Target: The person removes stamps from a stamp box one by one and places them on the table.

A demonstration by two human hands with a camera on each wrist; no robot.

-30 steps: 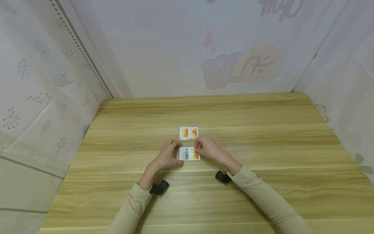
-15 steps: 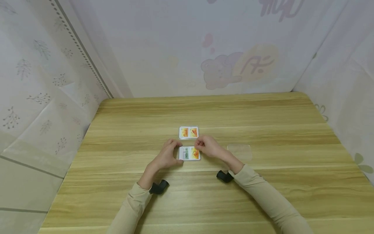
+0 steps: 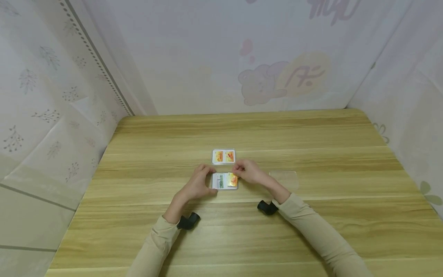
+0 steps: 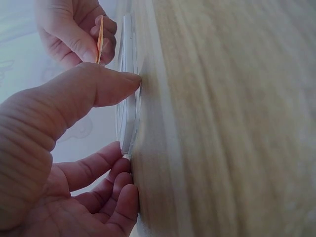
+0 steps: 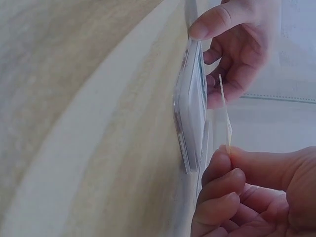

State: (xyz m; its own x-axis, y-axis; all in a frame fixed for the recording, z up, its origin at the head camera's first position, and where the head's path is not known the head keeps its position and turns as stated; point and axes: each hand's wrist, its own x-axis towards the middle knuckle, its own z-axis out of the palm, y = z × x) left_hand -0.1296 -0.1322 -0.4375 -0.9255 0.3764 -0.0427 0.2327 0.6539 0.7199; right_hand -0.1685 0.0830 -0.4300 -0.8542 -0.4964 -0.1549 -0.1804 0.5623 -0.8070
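Apparently for steadiness, we find the left hand (image 3: 198, 184) gripping the white rectangular case (image 3: 215, 182) by opposite edges on the wood-grained worktop (image 3: 166, 142); the right hand (image 3: 250, 171) pinches a thin yellow-orange rectangular card (image 3: 232, 179) just above the case.

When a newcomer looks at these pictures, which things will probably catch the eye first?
Probably the small yellow-orange card, which the right hand pinches above the right end of the near case. Next come the left hand, holding that case at its left end, and the far case just beyond, with two orange pictures.
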